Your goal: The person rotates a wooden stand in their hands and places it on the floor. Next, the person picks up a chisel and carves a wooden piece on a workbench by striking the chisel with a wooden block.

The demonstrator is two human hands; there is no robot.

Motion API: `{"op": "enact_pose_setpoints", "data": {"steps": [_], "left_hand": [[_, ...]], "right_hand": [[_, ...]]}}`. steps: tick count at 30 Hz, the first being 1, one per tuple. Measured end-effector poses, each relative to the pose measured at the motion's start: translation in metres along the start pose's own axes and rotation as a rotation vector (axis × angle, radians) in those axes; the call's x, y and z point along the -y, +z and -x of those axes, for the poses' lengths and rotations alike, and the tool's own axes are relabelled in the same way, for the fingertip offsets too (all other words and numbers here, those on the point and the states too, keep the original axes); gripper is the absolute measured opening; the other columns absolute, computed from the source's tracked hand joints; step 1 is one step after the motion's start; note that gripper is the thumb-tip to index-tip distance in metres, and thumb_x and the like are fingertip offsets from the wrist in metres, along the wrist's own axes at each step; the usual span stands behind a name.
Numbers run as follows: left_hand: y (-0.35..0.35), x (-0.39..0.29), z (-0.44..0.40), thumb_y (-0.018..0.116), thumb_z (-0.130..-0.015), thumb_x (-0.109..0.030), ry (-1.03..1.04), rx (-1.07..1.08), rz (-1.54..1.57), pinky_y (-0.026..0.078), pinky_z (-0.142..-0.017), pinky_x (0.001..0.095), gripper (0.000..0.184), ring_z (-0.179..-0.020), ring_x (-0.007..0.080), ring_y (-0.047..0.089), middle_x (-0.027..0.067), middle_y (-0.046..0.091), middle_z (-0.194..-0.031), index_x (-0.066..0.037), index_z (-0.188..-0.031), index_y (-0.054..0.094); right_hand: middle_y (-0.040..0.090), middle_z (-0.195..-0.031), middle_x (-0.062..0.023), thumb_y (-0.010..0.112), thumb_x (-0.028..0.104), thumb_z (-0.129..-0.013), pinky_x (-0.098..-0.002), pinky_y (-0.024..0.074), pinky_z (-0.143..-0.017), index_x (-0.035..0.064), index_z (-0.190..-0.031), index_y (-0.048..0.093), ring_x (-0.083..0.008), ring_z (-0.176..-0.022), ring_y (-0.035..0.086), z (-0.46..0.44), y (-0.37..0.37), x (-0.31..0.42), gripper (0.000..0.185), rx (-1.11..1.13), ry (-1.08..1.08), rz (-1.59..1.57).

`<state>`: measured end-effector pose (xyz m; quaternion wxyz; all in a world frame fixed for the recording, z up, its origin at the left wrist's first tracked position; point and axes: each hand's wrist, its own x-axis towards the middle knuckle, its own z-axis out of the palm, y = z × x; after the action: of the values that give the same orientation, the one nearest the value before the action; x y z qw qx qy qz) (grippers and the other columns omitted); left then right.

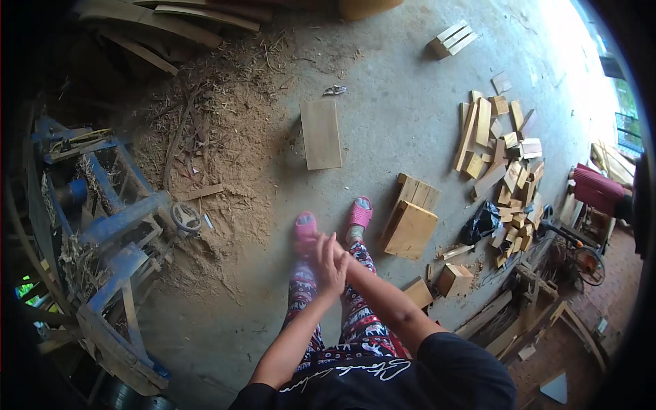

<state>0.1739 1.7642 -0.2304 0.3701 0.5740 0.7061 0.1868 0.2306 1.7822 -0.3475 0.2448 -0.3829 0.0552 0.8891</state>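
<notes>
My two hands meet in front of my body, above the pink slippers and patterned trousers. My left hand (333,271) has its fingers stretched out and touches the other hand; nothing shows in it. My right hand (318,252) crosses under it, palm side hidden, its fingers smeared by motion. Beyond the feet a wooden block or stool (321,134) stands on the concrete floor. Nearer, to the right, lies a slatted wooden piece (418,193) with a flat wooden board or box (410,230) against it.
Sawdust and shavings (232,150) cover the floor at left beside a blue machine frame (116,219). Wood offcuts (512,184) are heaped at right, with a black plastic bag (480,222). A slatted wooden piece (454,39) stands farther back. Planks (150,24) lie top left.
</notes>
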Motion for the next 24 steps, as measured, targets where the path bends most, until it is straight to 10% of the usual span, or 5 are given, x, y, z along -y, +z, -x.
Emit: {"op": "enact_pose_setpoints", "data": {"steps": [8, 13, 19, 22, 24], "left_hand": [[-0.069, 0.051, 0.005, 0.04, -0.092, -0.048, 0.296, -0.114, -0.023, 0.026, -0.101, 0.048, 0.053, -0.126, 0.0282, 0.04, 0.0111, 0.046, -0.137, -0.013, -0.128, 0.053], [-0.069, 0.124, 0.0, 0.045, -0.092, -0.043, -0.461, -0.025, 0.234, 0.047, -0.086, 0.0432, 0.046, -0.098, 0.0304, 0.061, 0.0141, 0.064, -0.111, -0.009, -0.121, 0.059], [-0.111, 0.085, 0.031, 0.045, -0.095, -0.05, -0.795, 0.417, 1.6, 0.045, -0.052, 0.0223, 0.049, -0.057, 0.0065, 0.054, -0.0001, 0.064, -0.086, -0.007, -0.113, 0.06], [-0.118, 0.041, 0.055, 0.046, -0.095, -0.05, -0.955, 0.475, 1.538, 0.03, -0.041, 0.0165, 0.042, -0.044, -0.0001, 0.038, -0.0053, 0.06, -0.077, -0.012, -0.101, 0.063], [-0.097, 0.044, 0.075, 0.057, -0.092, -0.04, -0.807, 0.554, 1.431, 0.045, -0.059, 0.0245, 0.027, -0.074, 0.0114, 0.058, -0.0002, 0.06, -0.086, -0.014, -0.098, 0.057]], "right_hand": [[0.052, -0.131, -0.0076, 0.04, 0.06, -0.093, -0.0388, 0.0416, -0.098, 0.0116, -0.135, 0.043, -0.0248, -0.117, 0.051, 0.054, 0.093, -0.019, 0.064, 0.155, 0.163, -0.365], [0.038, -0.145, -0.0074, 0.037, 0.066, -0.09, -0.0476, 0.0248, -0.108, 0.0173, -0.148, 0.027, -0.0212, -0.132, 0.037, 0.1, 0.138, -0.009, 0.077, 0.187, 0.095, 0.173], [0.063, -0.103, -0.0076, 0.039, 0.047, -0.097, -0.0363, 0.0456, -0.09, 0.0078, -0.121, 0.051, -0.0217, -0.094, 0.062, 0.13, 0.16, -0.021, 0.047, 0.105, 0.053, 0.078], [0.065, -0.092, -0.0097, 0.042, 0.046, -0.097, -0.0367, 0.051, -0.078, 0.004, -0.108, 0.056, -0.0217, -0.083, 0.063, 0.125, 0.129, -0.042, 0.046, 0.068, 0.061, 0.009], [0.066, -0.089, -0.0133, 0.043, 0.04, -0.098, -0.0335, 0.055, -0.06, 0.0031, -0.102, 0.058, -0.0245, -0.07, 0.066, 0.134, 0.111, -0.047, 0.04, -0.156, 0.098, 0.16]]}}
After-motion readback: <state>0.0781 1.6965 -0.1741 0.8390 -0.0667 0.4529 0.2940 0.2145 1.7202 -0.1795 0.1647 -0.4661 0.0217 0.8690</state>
